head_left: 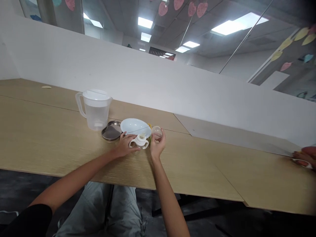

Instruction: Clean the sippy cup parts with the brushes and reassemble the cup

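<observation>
From where I stand, the left hand (125,145) has its fingers (135,149) closed on the bottle (141,141) by the dish (133,125), the right hand (158,144) pinches a clear cap (157,131), and both look light, stiff and smooth, the bottle best held by its handles (147,143).

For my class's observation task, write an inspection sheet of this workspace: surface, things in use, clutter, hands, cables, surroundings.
Surface: light wood-coloured tabletop with visible seams.
Things in use: white plastic two-handled bottle; clear rounded plastic cap.
Clutter: translucent plastic handled pitcher; shiny round metal tray beside a white oval bowl; yellow-green item, mostly hidden; small pale flat piece.
Hands: left hand grips the bottle; right hand holds the cap.
Cables: nothing seen.
Surroundings: white wall below glass panes with leaf-shaped paper cutouts; blurred objects at right edge, unclear.
</observation>
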Motion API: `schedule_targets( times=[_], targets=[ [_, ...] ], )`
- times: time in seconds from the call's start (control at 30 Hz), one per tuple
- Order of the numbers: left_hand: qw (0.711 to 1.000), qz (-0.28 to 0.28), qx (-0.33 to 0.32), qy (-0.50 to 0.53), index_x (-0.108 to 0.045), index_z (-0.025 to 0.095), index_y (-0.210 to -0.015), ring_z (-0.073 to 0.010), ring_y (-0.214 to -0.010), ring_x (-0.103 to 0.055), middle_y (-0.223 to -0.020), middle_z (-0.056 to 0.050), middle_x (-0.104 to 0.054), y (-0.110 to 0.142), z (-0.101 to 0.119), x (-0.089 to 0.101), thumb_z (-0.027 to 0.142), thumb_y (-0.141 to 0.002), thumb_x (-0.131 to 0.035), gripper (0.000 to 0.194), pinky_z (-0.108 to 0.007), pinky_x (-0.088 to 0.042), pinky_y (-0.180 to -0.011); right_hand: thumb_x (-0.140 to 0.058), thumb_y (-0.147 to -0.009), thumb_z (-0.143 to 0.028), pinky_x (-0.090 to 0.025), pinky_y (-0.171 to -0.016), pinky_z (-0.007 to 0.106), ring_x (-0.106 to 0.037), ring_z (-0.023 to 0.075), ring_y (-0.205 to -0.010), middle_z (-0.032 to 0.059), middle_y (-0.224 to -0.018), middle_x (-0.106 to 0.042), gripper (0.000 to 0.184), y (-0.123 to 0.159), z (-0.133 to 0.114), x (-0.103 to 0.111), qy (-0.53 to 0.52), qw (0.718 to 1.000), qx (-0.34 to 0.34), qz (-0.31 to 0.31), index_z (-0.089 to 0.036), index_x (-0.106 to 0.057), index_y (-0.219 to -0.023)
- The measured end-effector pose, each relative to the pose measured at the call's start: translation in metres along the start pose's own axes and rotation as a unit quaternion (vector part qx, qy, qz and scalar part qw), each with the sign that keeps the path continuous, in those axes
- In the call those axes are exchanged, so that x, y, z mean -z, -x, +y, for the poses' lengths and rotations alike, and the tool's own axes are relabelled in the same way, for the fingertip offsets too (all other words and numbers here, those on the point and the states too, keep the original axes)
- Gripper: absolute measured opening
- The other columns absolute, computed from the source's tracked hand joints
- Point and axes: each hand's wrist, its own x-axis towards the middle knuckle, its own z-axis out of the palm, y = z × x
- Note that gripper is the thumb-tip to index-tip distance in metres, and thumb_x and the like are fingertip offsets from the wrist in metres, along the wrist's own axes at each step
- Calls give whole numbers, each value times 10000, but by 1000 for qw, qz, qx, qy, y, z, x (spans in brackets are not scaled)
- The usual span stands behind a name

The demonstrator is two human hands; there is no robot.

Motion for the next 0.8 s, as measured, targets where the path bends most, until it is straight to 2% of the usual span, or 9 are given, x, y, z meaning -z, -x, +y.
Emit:
schedule_targets(
  times=[0.17,0.33,0.57,0.8],
  targets=[
    [1000,-6,6,-6,-535,198,-1264,-235,-1214,-520,-1270,-92,-608,0,2,2,563,-748,-673,646,-463,-137,-1150,-482,-781,-310,-463,-790,314,-590,164,-752,53,-908,-645,548,-2,6,0,41,999,15,4,-139,-471,-1301],
    [1000,-14,17,-6,-532,206,-1268,-238,-1219,-514,-1278,-91,-603,-1,6,4,553,-743,-682,646,-466,-132,-1152,-465,-767,-347,-458,-843,344,-613,192,-844,93,-931,-662,450,-6,19,-2,37,999,-17,12,-122,-563,-1144],
    [1000,-4,1,-6,-530,215,-1272,-240,-1206,-523,-1267,-79,-610,0,1,2,584,-756,-650,646,-463,-134,-1154,-453,-742,-358,-472,-771,344,-602,185,-775,91,-879,-657,382,-9,38,-6,24,998,-54,-12,-124,-589,-1011],
    [1000,-6,5,-9,-532,210,-1266,-234,-1210,-522,-1270,-83,-609,-1,2,3,576,-754,-657,641,-451,-141,-1151,-452,-768,-375,-432,-698,311,-541,169,-676,47,-777,-621,334,-8,37,-6,52,997,-55,-5,-141,-593,-960]
  ],
)
